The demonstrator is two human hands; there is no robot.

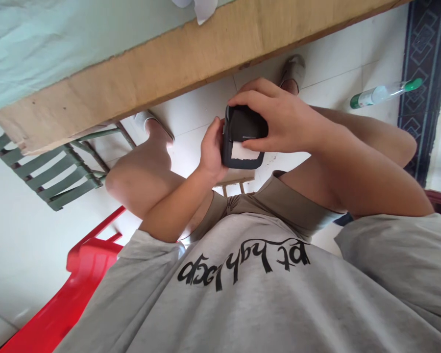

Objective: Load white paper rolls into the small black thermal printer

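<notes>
A small black portable receipt printer is held over my lap between both hands. White paper with a ragged torn edge shows at its lower part. My left hand grips the printer's left side, thumb pointing up along the edge; its other fingers are hidden beneath. From the right, my right hand curves over the dark top part, with the thumb close to the paper and the fingers across the far edge.
A wooden table edge with a pale green cover runs just beyond my knees. To the left are a folding stool with green straps and a red plastic chair. A green-capped bottle lies on the tiled floor at right.
</notes>
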